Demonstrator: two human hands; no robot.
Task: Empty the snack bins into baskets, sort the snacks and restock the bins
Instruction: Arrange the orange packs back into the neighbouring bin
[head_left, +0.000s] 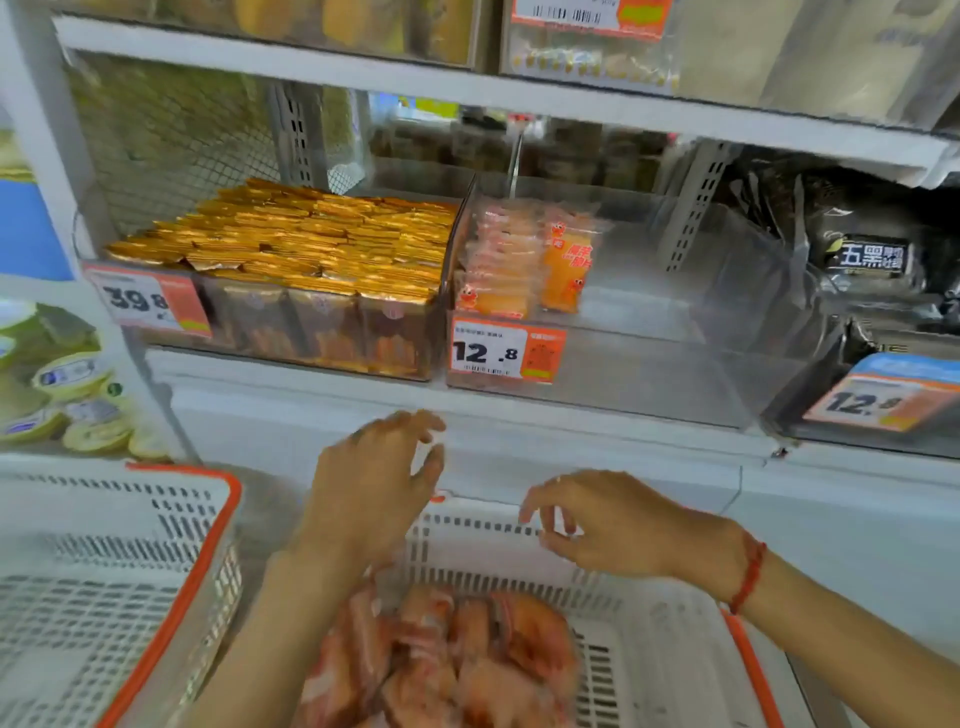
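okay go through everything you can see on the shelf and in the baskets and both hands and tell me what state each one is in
Gold-pack bin: full to the top.
Middle clear bin: mostly empty; orange packs stand at its left end.
Dark-pack bin: stocked.
Basket under the hands: holds pink-orange packs.
Left basket: no contents visible.
Left hand: fingers loosely curled, holding nothing.
Right hand: fingers loosely curled, holding nothing.
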